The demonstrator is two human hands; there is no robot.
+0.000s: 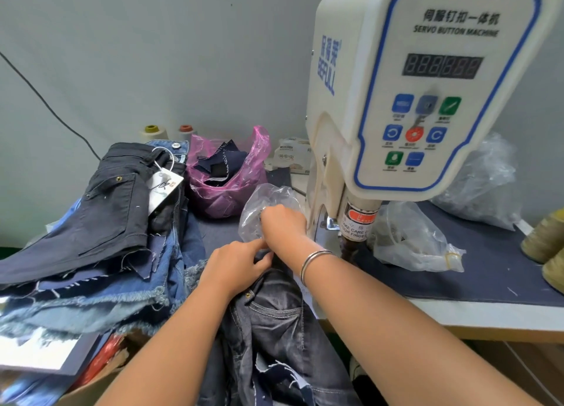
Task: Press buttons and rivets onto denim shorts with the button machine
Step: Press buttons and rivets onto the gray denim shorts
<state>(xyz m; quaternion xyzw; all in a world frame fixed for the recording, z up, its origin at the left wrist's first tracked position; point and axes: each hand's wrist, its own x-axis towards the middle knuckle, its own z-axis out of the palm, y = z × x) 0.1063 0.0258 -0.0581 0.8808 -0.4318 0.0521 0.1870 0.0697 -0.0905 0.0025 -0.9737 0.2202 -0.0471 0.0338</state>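
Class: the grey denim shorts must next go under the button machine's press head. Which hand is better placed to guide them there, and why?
Probably the right hand: it lies beside the press head, its fingers in a clear plastic bag. The left hand pinches the grey denim shorts farther from the machine, so it suits holding them steady.

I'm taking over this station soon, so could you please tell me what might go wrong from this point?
1. Both hands work close to the button machine's press head, beside its finger warning label; a pinch is possible if it cycles.
2. The right hand reaches at a clear plastic bag by the press; loose film could get caught.
3. The left hand bunches the grey denim shorts, so a fold might be riveted through.
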